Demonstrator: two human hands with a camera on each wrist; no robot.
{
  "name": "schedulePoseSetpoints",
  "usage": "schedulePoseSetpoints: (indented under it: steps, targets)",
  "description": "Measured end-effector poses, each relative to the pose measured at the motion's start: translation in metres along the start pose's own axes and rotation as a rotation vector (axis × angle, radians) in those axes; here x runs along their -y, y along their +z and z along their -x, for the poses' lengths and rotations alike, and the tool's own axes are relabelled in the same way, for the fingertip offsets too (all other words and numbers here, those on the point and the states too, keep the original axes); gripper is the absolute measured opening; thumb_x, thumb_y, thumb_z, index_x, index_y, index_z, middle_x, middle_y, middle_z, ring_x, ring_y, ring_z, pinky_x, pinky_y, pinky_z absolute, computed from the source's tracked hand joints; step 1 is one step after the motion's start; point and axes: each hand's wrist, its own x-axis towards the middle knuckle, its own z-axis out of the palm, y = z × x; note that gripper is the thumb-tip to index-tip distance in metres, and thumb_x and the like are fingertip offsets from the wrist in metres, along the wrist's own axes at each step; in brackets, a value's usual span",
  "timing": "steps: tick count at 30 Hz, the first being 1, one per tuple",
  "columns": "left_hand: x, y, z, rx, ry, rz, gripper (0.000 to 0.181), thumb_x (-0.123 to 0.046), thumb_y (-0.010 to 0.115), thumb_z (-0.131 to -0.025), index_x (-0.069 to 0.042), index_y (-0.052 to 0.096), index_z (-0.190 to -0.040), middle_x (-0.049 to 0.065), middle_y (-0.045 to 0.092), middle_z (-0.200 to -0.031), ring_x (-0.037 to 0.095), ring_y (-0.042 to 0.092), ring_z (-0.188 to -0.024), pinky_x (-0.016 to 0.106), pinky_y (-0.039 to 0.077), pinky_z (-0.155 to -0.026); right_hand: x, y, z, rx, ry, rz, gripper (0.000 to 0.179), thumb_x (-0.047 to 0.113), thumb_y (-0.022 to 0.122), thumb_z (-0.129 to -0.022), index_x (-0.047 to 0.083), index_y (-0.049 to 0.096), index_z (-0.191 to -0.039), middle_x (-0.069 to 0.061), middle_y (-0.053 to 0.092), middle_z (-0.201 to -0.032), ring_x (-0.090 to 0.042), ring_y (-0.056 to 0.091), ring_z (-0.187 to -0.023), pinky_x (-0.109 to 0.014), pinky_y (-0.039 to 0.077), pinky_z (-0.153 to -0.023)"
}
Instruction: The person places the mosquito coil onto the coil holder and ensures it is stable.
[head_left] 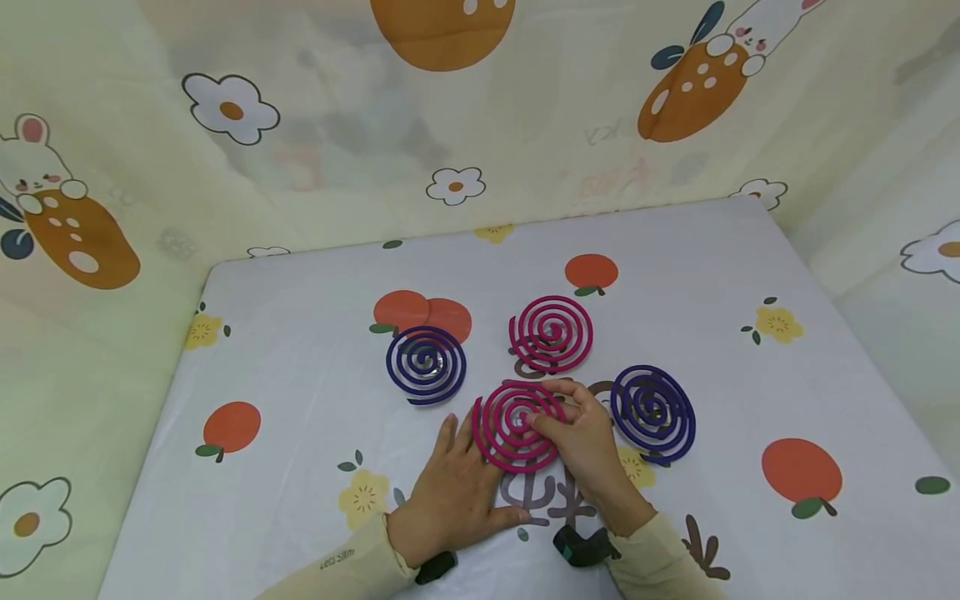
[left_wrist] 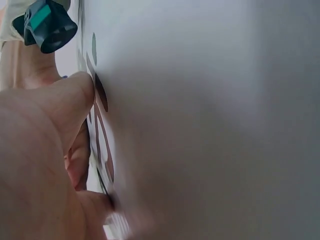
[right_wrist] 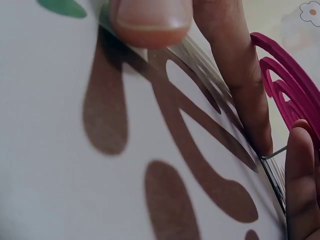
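In the head view, a pink spiral mosquito coil point(head_left: 519, 421) is pinched at its right side by my right hand point(head_left: 594, 448), thumb over its rings. My left hand point(head_left: 453, 492) lies palm down on the table, its fingers reaching to the coil's left edge, where the coil hides some fingertips. The right wrist view shows the coil's pink rings point(right_wrist: 287, 85) raised and tilted off the table. Below them a thin metal piece point(right_wrist: 272, 172) lies low, with a finger at its edge. In the left wrist view, the left thumb point(left_wrist: 75, 95) is close to the tabletop.
Another pink coil point(head_left: 551, 333) lies behind the held one. One dark blue coil point(head_left: 426, 365) is at left, a second dark blue coil point(head_left: 653, 413) at right near my right hand. The table point(head_left: 315, 450) has a printed cover. A patterned curtain point(head_left: 330, 167) surrounds it.
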Motion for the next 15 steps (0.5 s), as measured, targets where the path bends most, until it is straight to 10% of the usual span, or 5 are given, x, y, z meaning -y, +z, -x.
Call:
schedulePoseSetpoints:
  steps: [15]
  targets:
    - [-0.0066,-0.0005,0.0020,-0.038,0.001,-0.034,0.102,-0.083,0.044,-0.091,-0.017,0.027,-0.167,0.012,0.024,-0.172,0.039,0.017,-0.159,0.061,0.020,-0.124,0.0018,0.0024,-0.0013,-0.047,0.032,0.035,0.044,-0.004,0.075,-0.088,0.002,0.055,-0.126,-0.020,0.077,-0.103,-0.015,0.077,-0.085,-0.025,0.062,-0.075]
